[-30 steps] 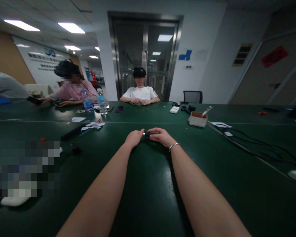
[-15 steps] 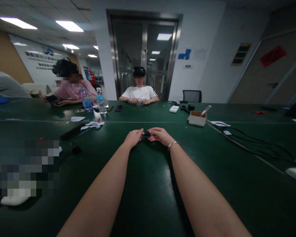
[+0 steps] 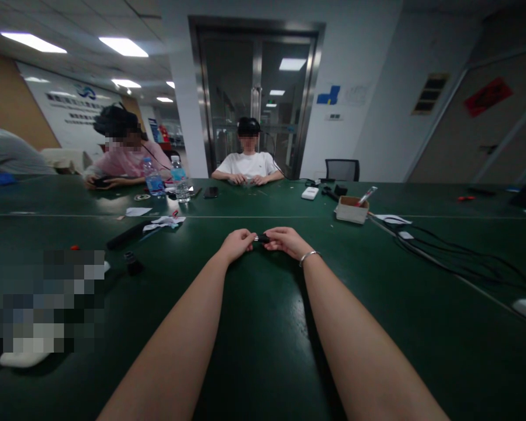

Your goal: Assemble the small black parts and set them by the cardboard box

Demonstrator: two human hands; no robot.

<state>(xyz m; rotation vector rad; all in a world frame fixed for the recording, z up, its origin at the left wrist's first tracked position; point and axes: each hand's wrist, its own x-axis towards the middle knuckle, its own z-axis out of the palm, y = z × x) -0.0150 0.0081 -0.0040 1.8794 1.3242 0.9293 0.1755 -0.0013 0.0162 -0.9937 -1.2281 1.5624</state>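
Observation:
Between my hands, just above the green table (image 3: 263, 327), is a small dark stick-like object with a shiny silvery part (image 3: 262, 238) at its left end. It is too small to name. My left hand (image 3: 238, 245) pinches the silvery end between thumb and finger. My right hand (image 3: 286, 242), with a bracelet on its wrist, is closed on the black end. Both hands are held level and close together, and the fingers partly hide the object.
Left lie a black cylinder (image 3: 127, 235), crumpled paper (image 3: 163, 223) and a short dark piece (image 3: 133, 264). Water bottles (image 3: 182, 181) stand farther back. At right are a small box (image 3: 351, 210) holding a pen-like item and black cables (image 3: 456, 251). A person (image 3: 248, 166) sits opposite.
A little more of the silvery part shows between my hands, which stay in nearly the same place. The person at the left has drawn their hands and the dark object they hold slightly.

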